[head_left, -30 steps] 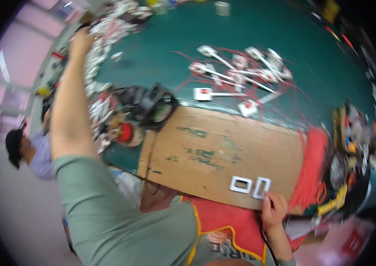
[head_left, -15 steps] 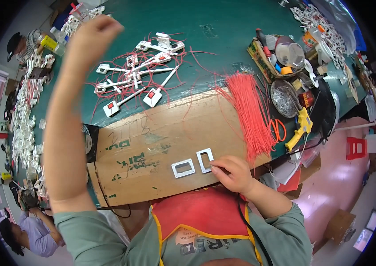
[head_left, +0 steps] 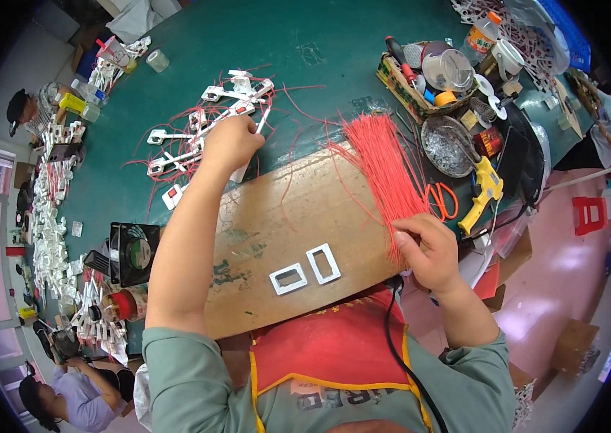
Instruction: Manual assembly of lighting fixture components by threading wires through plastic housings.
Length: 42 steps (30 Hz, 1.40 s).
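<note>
My left hand is closed over the near right side of a pile of white switch assemblies with red wires. Its fingertips are partly hidden, and I cannot make out what they hold. A white housing shows just below that hand. My right hand pinches at the near end of a bundle of red wires, thumb and forefinger together on wire ends. Two white rectangular frames, one lying flat sideways and one lengthwise, rest side by side on the cardboard sheet between my arms.
Right of the wires lie a metal pan, a yellow glue gun and orange-handled scissors. Behind them stands a box of tools and tubs. A black fan and a red-lidded jar stand left. Co-workers sit at far left.
My left hand has come down and right from a raised position, onto the switch assemblies. My right hand has left the white frames and moved right to the red wires.
</note>
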Tool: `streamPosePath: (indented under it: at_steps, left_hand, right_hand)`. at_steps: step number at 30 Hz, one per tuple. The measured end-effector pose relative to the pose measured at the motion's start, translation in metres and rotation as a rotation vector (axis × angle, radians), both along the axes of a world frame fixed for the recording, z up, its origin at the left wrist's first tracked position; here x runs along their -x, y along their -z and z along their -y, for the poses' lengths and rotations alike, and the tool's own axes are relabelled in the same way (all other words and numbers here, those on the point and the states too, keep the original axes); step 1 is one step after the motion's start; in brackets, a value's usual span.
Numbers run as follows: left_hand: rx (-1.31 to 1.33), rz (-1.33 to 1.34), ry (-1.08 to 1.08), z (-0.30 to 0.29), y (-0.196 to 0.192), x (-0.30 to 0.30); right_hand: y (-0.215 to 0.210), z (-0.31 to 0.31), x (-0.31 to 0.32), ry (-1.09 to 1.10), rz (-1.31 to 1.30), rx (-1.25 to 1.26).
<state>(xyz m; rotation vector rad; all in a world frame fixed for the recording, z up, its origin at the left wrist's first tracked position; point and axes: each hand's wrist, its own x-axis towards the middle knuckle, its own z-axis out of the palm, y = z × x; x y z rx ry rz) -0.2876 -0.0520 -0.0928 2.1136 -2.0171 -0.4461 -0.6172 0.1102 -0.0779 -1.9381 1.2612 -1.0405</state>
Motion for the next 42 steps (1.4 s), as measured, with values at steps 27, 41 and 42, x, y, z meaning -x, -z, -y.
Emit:
streamPosePath:
  at_steps: [27, 41, 42]
  left_hand:
    - [-0.403, -1.733, -0.087, -0.110, 0.001, 0.022]
    - [-0.223, -1.449, 0.108, -0.105, -0.001, 0.047]
    - [-0.170, -1.479, 0.075, -0.099, 0.010, 0.030]
  right_hand:
    - [0.000, 0.148, -0.130, -0.403, 0.710, -0.848]
    - [-0.023, 0.129, -0.066, -0.238, 0.704, -0.547]
    - [-0.033, 0.125, -0.049, -0.258, 0.777, -0.465]
